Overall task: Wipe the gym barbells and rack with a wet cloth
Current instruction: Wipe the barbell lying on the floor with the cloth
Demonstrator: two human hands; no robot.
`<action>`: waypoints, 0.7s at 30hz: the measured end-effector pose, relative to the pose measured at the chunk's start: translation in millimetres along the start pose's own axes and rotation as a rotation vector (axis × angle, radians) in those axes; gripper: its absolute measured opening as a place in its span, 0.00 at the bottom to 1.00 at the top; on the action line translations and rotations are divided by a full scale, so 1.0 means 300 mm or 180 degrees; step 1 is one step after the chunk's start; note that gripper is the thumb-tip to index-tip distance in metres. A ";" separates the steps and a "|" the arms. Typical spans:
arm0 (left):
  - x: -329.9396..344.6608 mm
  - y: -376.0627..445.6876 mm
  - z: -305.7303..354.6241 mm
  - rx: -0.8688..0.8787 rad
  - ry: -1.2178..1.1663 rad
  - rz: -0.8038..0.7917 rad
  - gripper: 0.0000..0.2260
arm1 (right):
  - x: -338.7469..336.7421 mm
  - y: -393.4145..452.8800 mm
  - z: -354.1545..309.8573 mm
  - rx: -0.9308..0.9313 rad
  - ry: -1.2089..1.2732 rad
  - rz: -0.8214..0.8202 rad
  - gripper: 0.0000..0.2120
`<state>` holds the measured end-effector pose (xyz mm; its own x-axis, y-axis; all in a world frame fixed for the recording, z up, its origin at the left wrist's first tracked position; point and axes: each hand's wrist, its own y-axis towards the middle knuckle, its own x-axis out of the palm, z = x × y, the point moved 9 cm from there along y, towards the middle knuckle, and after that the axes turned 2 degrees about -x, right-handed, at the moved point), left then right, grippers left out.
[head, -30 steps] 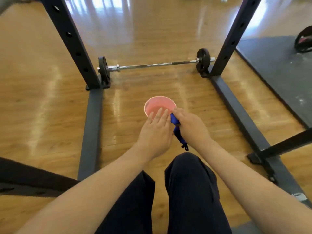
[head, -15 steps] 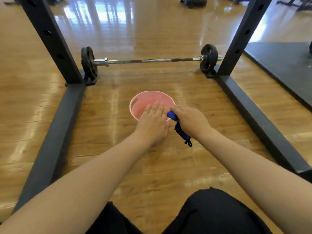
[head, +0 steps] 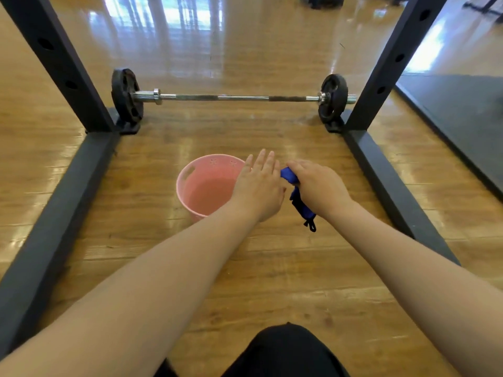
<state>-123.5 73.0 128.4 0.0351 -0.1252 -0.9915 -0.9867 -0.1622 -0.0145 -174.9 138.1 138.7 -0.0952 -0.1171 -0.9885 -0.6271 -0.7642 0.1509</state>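
A glossy wooden plank floor [head: 245,281] carries a matt black metal rack [head: 57,210], a shiny chrome barbell [head: 239,98], a smooth pink plastic tub [head: 190,175] and a soft blue cloth [head: 289,176].

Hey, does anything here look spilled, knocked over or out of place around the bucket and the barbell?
Nothing stands out. The pink bucket stands upright on the floor, no puddle shows around it, and the barbell lies level between the rack posts. The right hand grips the blue cloth.

Both our forearms reach forward, bare. Our left hand [head: 258,187] lies flat, fingers straight and together, palm down. Our right hand [head: 319,187] is curled in a closed grip, knuckles up, just beside the left.
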 end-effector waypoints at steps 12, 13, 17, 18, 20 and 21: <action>-0.009 0.460 -0.126 -0.0176 -0.0191 0.0073 0.27 | 0.010 0.377 0.209 0.0082 -0.0220 0.0100 0.16; -0.001 0.497 -0.128 -0.0151 -0.0203 0.0067 0.28 | 0.024 0.403 0.232 0.0133 -0.0226 0.0065 0.17; 0.039 0.625 -0.136 -0.0042 -0.0213 0.0036 0.28 | 0.090 0.498 0.298 0.0230 -0.0393 -0.0116 0.26; 0.052 0.656 -0.143 -0.0051 -0.0244 0.0032 0.28 | 0.106 0.520 0.306 0.0232 -0.0443 -0.0158 0.28; 0.074 0.722 -0.159 -0.0077 -0.0319 0.0048 0.28 | 0.138 0.572 0.322 0.0223 -0.0498 -0.0245 0.29; 0.082 0.757 -0.167 -0.0083 -0.0365 0.0057 0.27 | 0.150 0.603 0.331 0.0206 -0.0518 -0.0289 0.29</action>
<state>-338.7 -16.0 107.3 -0.0022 -0.0158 -0.9999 -0.9824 -0.1866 0.0051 -369.6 57.6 121.5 -0.1564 0.0586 -0.9860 -0.6868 -0.7239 0.0659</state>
